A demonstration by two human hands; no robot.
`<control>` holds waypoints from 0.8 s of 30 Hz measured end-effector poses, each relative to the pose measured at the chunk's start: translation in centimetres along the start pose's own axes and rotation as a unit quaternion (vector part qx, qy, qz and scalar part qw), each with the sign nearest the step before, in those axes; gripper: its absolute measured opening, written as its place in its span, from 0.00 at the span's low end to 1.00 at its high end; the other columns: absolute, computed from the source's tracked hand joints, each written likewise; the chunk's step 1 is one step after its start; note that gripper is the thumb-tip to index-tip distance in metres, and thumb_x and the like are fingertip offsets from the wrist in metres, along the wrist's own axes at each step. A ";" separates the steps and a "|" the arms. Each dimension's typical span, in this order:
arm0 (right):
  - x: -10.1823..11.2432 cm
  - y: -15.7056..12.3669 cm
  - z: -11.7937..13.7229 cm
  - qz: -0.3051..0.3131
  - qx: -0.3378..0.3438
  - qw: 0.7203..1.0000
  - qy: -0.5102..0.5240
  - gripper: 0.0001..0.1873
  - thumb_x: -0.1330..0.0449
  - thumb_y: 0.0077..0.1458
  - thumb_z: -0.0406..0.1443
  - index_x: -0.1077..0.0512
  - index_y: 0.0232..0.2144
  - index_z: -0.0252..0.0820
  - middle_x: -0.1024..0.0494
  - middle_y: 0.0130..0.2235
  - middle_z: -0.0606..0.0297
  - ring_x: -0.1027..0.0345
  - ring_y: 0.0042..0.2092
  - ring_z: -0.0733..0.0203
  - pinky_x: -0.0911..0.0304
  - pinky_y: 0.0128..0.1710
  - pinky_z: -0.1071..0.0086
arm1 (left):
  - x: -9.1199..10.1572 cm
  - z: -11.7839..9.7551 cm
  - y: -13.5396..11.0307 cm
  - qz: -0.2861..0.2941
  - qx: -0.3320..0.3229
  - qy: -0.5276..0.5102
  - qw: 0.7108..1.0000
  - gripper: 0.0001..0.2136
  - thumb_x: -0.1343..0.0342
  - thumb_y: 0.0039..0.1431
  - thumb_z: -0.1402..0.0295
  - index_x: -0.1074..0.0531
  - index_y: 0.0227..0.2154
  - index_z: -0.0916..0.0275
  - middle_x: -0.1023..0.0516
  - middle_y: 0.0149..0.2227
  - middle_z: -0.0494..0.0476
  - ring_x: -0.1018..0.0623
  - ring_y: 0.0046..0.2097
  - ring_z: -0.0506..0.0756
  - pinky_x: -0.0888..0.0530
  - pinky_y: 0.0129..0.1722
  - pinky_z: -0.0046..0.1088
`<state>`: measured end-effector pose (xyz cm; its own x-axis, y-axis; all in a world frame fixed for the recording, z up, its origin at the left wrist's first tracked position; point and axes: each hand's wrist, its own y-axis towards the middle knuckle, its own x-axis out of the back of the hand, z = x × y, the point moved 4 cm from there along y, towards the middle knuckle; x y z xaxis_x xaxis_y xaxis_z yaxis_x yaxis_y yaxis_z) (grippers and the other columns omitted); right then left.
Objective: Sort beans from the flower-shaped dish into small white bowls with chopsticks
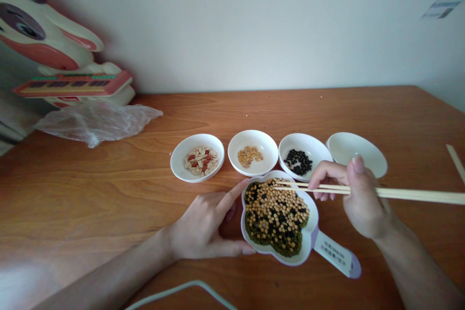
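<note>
A cloud-shaped white dish with a lilac edge and a labelled handle (pixel 336 254) holds mixed tan, black and green beans (pixel 276 218). My left hand (pixel 207 225) grips its left side, index finger at the upper rim and thumb at the lower. In my right hand (pixel 358 193) is a pair of pale chopsticks (pixel 417 195), their tips over the tan beans near the dish's far side; whether they pinch a bean is too small to tell. Behind the dish stand white bowls of peanuts (pixel 201 161), yellow beans (pixel 250 156) and black beans (pixel 298 162).
A fourth white bowl (pixel 356 152) at the right shows no contents, partly hidden by my right hand. A clear plastic bag (pixel 98 121) and a cow-shaped toy keyboard (pixel 72 85) are at the back left. A pale cable (pixel 181 286) runs along the front; a pale stick (pixel 456 162) lies far right.
</note>
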<state>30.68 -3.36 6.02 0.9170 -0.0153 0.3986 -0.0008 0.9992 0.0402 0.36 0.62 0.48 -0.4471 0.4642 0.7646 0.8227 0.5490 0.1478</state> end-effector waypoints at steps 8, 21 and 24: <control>-0.1 0.1 0.6 -0.021 0.009 1.000 0.003 0.43 0.63 0.75 0.60 0.19 0.27 0.46 0.23 0.24 0.61 0.31 0.28 0.59 0.39 0.30 0.62 | -0.1 0.2 -0.1 0.009 0.007 -0.010 1.000 0.55 0.34 0.63 0.41 0.62 0.79 0.55 0.18 0.40 0.51 0.17 0.36 0.58 0.25 0.34 0.33; 0.9 -0.1 1.0 -0.121 0.083 0.983 0.112 0.47 0.60 0.68 0.69 0.16 0.24 0.48 0.22 0.23 0.56 0.30 0.26 0.53 0.37 0.25 0.59 | -0.1 0.0 -0.1 0.009 0.011 -0.014 1.000 0.56 0.35 0.63 0.41 0.64 0.80 0.55 0.19 0.39 0.51 0.18 0.36 0.57 0.25 0.34 0.32; 0.8 -0.2 0.9 -0.164 0.111 0.970 0.138 0.45 0.58 0.67 0.69 0.17 0.23 0.50 0.23 0.23 0.56 0.29 0.27 0.51 0.36 0.26 0.57 | -0.2 0.1 -0.1 0.009 0.011 -0.013 1.000 0.55 0.35 0.63 0.41 0.63 0.80 0.56 0.19 0.39 0.51 0.18 0.36 0.58 0.25 0.35 0.34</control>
<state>31.01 -3.56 7.15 0.9541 -0.2907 0.0715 0.2520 0.9088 0.3324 0.31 0.59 0.26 -0.4414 0.4922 0.7502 0.8228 0.5557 0.1196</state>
